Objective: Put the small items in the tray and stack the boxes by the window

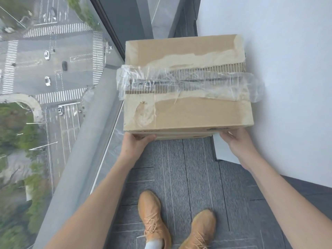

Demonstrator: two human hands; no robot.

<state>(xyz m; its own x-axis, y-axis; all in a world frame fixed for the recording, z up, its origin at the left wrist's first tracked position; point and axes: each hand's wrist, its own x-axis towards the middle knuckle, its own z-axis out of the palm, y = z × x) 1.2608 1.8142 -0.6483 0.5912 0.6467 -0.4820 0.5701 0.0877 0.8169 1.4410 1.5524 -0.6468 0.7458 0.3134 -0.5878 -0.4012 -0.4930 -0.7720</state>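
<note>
A brown cardboard box, its top seam torn and covered with crumpled clear tape, stands in the corner between the floor-to-ceiling window and a white wall. The edge of another cardboard box shows just beneath it. My left hand grips the near left bottom corner of the top box. My right hand holds the near right bottom corner. Both arms are stretched forward. No tray or small items are in view.
Grey striped carpet covers the floor, with my two tan shoes on it. A white wall panel runs along the right. The window's grey sill runs along the left, a street far below.
</note>
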